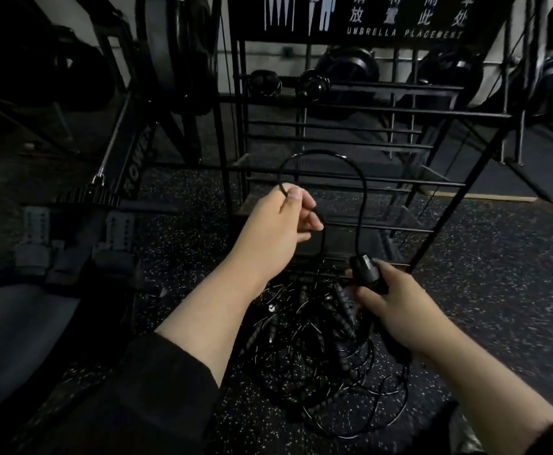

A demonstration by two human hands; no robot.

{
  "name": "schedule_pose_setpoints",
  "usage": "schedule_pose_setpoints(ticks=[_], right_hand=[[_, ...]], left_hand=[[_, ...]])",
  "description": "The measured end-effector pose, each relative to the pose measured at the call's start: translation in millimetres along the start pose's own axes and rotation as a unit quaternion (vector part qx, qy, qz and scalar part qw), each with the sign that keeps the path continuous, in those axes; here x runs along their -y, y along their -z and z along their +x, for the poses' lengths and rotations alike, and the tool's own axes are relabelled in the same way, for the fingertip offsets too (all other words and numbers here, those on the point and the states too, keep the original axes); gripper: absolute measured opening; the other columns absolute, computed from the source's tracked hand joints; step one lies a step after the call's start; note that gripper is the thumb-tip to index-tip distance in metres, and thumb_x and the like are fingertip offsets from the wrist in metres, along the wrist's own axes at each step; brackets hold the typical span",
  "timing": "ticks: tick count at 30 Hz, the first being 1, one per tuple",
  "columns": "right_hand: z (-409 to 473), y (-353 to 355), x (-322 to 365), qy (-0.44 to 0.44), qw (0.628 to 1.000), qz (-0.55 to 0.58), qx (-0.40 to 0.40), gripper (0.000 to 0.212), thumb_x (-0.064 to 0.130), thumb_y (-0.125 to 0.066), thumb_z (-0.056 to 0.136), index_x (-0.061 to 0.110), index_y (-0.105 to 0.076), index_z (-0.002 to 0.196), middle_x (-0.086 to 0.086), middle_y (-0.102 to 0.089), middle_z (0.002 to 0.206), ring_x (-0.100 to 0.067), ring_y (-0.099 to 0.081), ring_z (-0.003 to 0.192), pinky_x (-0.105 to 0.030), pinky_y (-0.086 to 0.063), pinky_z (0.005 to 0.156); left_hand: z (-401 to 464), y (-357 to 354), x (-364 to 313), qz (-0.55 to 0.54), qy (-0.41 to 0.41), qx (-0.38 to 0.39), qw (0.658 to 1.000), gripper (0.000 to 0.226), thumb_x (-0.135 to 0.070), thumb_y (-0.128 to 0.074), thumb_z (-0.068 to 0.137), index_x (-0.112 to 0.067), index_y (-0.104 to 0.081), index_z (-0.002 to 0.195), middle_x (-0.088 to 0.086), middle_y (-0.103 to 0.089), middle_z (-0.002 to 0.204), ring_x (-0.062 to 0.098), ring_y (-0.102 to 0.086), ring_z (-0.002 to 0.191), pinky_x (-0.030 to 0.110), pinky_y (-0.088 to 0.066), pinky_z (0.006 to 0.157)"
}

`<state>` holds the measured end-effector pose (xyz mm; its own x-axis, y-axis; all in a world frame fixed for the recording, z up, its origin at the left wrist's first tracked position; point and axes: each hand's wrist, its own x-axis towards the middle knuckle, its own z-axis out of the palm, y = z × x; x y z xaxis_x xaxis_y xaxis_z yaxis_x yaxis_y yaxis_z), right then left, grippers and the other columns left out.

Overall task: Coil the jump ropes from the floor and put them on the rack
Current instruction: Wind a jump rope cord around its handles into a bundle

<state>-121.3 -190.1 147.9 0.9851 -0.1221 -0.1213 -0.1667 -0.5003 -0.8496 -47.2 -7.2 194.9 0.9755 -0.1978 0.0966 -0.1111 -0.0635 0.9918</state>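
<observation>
My right hand (396, 303) grips a jump rope handle (367, 270); my left hand (281, 221) pinches its cord (360, 192). The rest sits in the tangled pile (317, 349) on the floor before the rack (350, 178). Pulling could snag knots.

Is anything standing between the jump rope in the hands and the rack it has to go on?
Nothing visible. The right hand grips the handle, the left hand pinches the cord, and the rack stands directly behind the loop with open space between.
</observation>
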Motion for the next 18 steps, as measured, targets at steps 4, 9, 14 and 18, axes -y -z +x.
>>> schedule_pose_setpoints(ticks=[4, 9, 14, 18], right_hand=[[21, 6, 5, 0.009, 0.998, 0.068, 0.007, 0.015, 0.019, -0.070, 0.094, 0.025, -0.064, 0.106, 0.001, -0.077, 0.077, -0.007, -0.073, 0.064, -0.022, -0.054, 0.060], [24, -6, -5, -0.044, 0.992, 0.107, 0.059, 0.013, 0.025, -0.068, 0.091, 0.030, -0.065, 0.102, -0.003, -0.078, 0.080, -0.018, -0.074, 0.070, -0.043, -0.059, 0.073], [21, -6, -7, -0.074, 0.974, 0.206, 0.054, 0.005, 0.017, -0.069, 0.086, 0.017, -0.071, 0.091, -0.013, -0.076, 0.079, -0.022, -0.056, 0.064, -0.039, -0.045, 0.065], [23, 5, 0, -0.093, 0.952, 0.291, 0.019, 0.009, 0.013, -0.069, 0.086, 0.012, -0.073, 0.094, -0.012, -0.072, 0.082, -0.027, -0.062, 0.072, -0.043, -0.050, 0.070]], left_hand=[[8, -17, 7, -0.021, 0.000, -0.013, 1.000, 0.035, -0.025, -0.032, 0.112, -0.016, -0.056, 0.090, 0.003, -0.064, 0.075, 0.031, -0.074, 0.092, 0.044, -0.060, 0.093], [14, -35, 8, -0.136, 0.011, -0.014, 0.991, 0.036, -0.031, -0.031, 0.112, -0.014, -0.048, 0.084, 0.005, -0.048, 0.069, 0.027, -0.062, 0.073, 0.043, -0.060, 0.087], [13, -43, 8, -0.137, 0.036, -0.019, 0.990, 0.033, -0.039, -0.039, 0.109, -0.015, -0.053, 0.090, 0.002, -0.045, 0.069, 0.021, -0.057, 0.065, 0.045, -0.062, 0.086], [16, -34, 28, 0.127, 0.108, 0.066, 0.984, 0.030, -0.055, -0.056, 0.097, -0.034, -0.065, 0.117, -0.009, -0.074, 0.106, 0.008, -0.071, 0.102, 0.047, -0.055, 0.101]])
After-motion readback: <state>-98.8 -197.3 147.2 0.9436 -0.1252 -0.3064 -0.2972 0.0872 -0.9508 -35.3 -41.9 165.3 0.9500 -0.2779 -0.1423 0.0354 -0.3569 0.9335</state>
